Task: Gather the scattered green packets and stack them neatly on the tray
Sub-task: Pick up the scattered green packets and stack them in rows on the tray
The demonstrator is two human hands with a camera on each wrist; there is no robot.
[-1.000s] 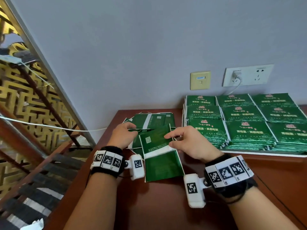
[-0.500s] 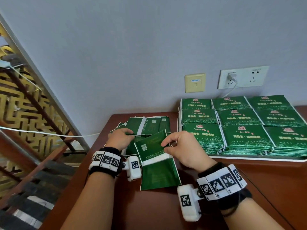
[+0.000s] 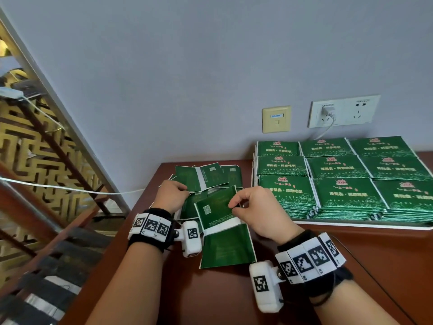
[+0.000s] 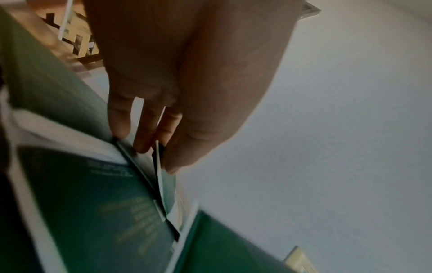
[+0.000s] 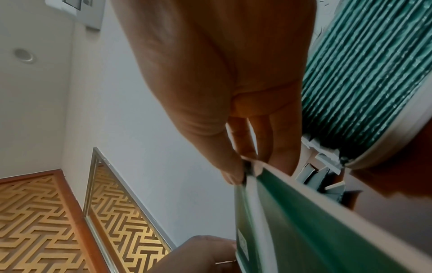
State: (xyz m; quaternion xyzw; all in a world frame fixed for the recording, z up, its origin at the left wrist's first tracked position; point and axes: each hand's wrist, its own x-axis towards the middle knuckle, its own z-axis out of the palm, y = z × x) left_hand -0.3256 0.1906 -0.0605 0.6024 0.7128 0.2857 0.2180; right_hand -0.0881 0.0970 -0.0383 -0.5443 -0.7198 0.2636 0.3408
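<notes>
Now the right hand pinches the far edge of a green packet between thumb and fingers, lifting it off the brown worktop. Just left, the left hand pinches another packet in the scattered packets at the far left. To the right, well-filled, sits the tray of neat stacks.

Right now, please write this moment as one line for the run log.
stage: gathering | right hand: pinches lifted packet | left hand: grips loose packets | tray: nine stacks | table
</notes>
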